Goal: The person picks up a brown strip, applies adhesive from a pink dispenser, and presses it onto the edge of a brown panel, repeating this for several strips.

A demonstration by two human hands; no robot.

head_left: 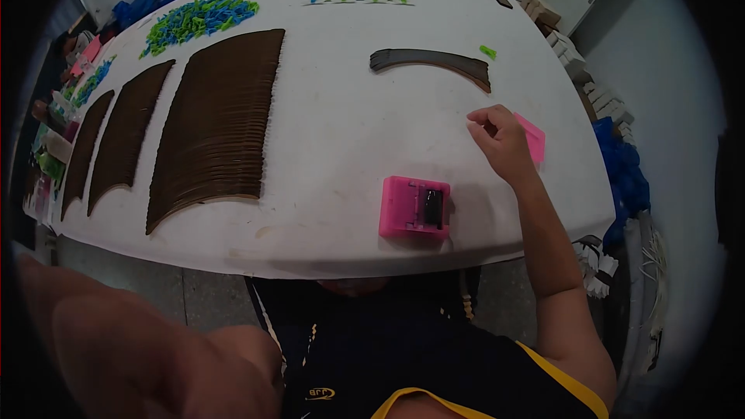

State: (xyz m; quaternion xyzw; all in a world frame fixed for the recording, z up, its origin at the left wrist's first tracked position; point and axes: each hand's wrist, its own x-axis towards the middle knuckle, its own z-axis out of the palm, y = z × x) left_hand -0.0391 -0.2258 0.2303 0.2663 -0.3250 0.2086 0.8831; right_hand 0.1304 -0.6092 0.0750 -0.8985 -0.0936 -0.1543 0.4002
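Right hand [499,138], fingers curled, touches pink plate [536,138] near pink box [414,207]

The only lettering in view is a small yellow logo [320,393] on the dark shirt [434,341]. It sits well nearer the body than the right hand [500,140] and off to that hand's left. Seen from above, it looks like three rounded letters, perhaps "JJB", inside a curved outline, but it is too small and blurred to read with certainty. Nothing nearer the hand is legible.
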